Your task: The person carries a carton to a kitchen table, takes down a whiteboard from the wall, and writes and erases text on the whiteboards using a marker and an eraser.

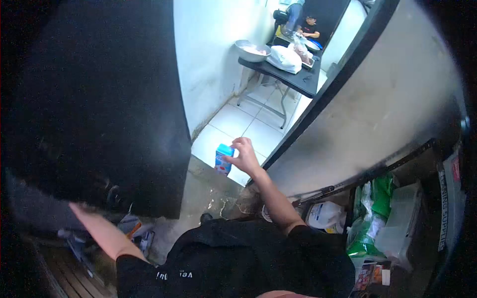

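My right hand [244, 155] reaches forward over the doorway, its fingers closed on the side of a small blue container [223, 164] with a turquoise cap and a printed label; I cannot read its print. White floor tiles [213, 141] lie beyond it. On the left, my left forearm [102, 231] stretches out to the lower edge of a large black door panel [99, 99]. That hand is hidden behind the panel, so its fingers do not show.
A pale door [382, 99] stands at the right. Below it are a white jug [325, 216], green bags [370, 218] and a clear plastic bin [402, 223]. Beyond the doorway, a black folding table [303, 84] bears a metal bowl [252, 51] and a white bag [285, 58]; people are behind it.
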The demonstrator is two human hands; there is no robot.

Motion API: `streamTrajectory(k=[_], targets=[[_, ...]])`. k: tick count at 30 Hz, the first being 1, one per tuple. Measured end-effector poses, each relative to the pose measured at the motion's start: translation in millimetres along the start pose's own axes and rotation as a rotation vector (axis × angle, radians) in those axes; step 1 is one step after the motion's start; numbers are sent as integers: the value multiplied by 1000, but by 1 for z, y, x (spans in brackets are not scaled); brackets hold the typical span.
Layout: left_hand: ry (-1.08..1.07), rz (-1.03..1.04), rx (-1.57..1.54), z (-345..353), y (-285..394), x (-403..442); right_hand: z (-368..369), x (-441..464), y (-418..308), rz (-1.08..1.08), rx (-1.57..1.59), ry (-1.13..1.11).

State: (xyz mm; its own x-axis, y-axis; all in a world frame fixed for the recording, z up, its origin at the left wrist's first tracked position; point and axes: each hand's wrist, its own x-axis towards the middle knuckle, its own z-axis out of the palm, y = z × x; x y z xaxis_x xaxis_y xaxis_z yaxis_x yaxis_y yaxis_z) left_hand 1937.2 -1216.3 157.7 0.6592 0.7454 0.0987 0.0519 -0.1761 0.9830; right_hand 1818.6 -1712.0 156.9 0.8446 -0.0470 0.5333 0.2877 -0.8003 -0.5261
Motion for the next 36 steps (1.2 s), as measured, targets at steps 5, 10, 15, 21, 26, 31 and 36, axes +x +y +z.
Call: streamTrajectory(k=[5, 10, 15, 21, 26, 31, 36], targets=[[-4, -90, 153, 52, -68, 47, 48, 64, 49, 166, -118, -94], [-113, -147, 279, 137, -113, 67, 62, 123, 137, 302, -174, -78], [-307, -199, 410, 225, -153, 56, 46, 202, 268, 417, -271, 17], [-615, -381, 608, 316, -176, 1, 6, 324, 368, 425, -344, 128], [-897, -603, 758, 387, -164, -34, -32, 409, 419, 341, -287, 165], [-1116, -611, 832, 491, -144, -39, -52, 436, 469, 247, -259, 124], [-1415, -244, 620, 682, -89, -55, -95, 433, 494, 401, -163, -28]])
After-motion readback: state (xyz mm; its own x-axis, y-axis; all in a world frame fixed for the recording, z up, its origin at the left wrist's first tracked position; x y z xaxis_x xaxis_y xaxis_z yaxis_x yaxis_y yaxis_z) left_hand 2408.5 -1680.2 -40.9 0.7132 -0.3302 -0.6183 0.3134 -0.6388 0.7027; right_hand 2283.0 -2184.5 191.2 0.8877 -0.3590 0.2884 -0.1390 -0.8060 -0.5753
